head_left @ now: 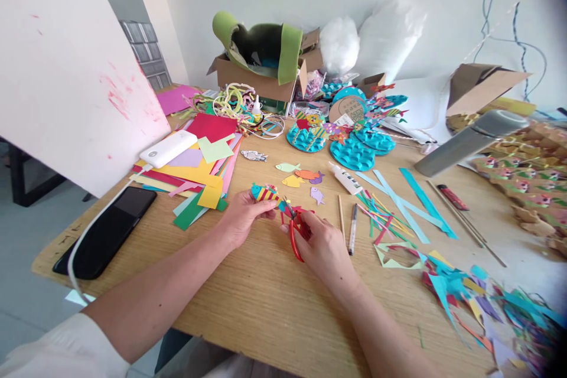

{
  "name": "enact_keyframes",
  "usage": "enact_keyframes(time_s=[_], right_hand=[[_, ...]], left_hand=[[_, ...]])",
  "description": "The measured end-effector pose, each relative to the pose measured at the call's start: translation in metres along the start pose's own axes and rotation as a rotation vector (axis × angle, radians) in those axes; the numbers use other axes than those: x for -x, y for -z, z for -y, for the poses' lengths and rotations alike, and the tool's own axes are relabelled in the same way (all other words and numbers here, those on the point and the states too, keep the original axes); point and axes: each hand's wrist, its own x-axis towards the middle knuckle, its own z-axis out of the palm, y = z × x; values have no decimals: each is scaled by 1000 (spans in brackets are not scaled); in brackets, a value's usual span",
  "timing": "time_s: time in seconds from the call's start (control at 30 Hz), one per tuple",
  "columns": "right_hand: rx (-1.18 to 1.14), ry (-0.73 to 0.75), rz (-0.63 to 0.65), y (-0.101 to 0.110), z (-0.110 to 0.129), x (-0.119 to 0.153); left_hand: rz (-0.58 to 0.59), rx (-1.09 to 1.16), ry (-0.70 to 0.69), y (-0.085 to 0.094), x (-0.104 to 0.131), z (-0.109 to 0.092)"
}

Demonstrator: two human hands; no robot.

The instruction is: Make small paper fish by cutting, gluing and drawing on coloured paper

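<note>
My left hand [243,212] pinches a small paper fish [266,193] with a blue head and red and yellow stripes. A pair of red-handled scissors [294,239] is gripped in my right hand [323,245], and its blades are at the fish's tail end. Behind the scissors lies a red paper piece [303,210], partly hidden by my fingers. Just beyond my hands are several plain paper fish: a light green fish [287,168], an orange fish [306,175], a yellow fish [293,181] and a lilac fish [317,195].
Coloured paper sheets [212,130], a white power bank [168,149] and a black phone [106,233] lie left. On the right are a glue bottle [348,179], a pen [353,230], paper strips [398,204], paper scraps [478,301] and a grey flask [469,142]. Blue decorated discs [352,150] sit behind.
</note>
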Motion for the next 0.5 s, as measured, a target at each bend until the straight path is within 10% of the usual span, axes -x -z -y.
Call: enact_keyframes(time_s=[0.5], right_hand=[[82, 43, -11, 1, -1, 1]], left_hand=[[18, 12, 3, -1, 1, -2]])
